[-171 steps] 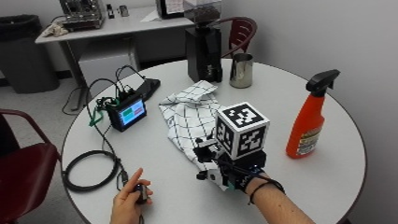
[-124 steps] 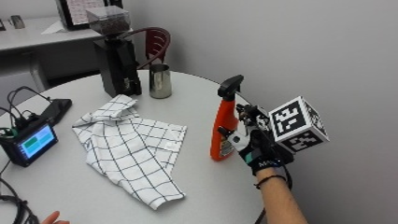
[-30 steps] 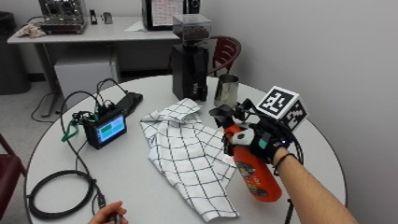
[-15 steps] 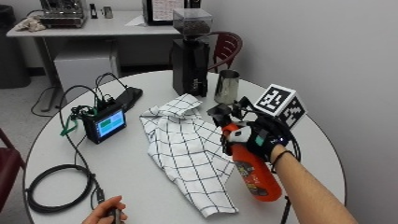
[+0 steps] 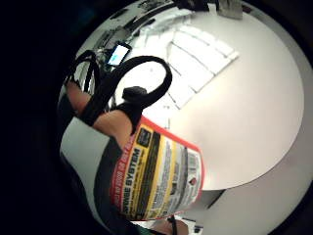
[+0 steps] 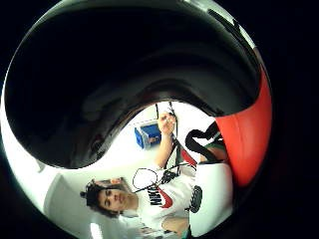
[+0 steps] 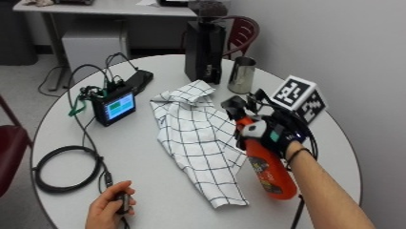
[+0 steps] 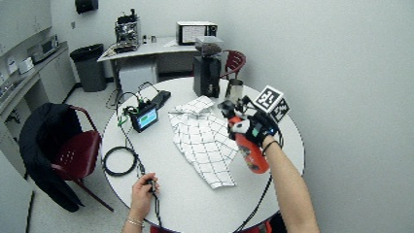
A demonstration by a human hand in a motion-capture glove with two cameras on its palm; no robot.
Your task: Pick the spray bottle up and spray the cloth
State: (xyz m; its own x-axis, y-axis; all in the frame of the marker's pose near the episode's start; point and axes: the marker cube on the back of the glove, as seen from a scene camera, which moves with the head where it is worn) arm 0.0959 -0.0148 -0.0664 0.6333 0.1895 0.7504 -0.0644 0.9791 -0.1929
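My gloved right hand grips the neck of the orange spray bottle and holds it lifted and tilted, its black nozzle pointing at the white checked cloth. The cloth lies spread and rumpled on the round white table, just left of the bottle. In the little finger side palm view the bottle's label fills the lower part, with the cloth beyond on the table. The thumb side palm view shows the black trigger head and orange neck very close. In the wide view the hand holds the bottle over the table's right half.
A black grinder and a steel cup stand at the table's far side. A small screen device with cables sits left, and a cable coil lies near the front left. The bare left hand holds a small object at the front edge.
The hand has tilted the lifted bottle further, so the nozzle now points at the cloth. The outside camera has shifted slightly. The cloth has not moved.
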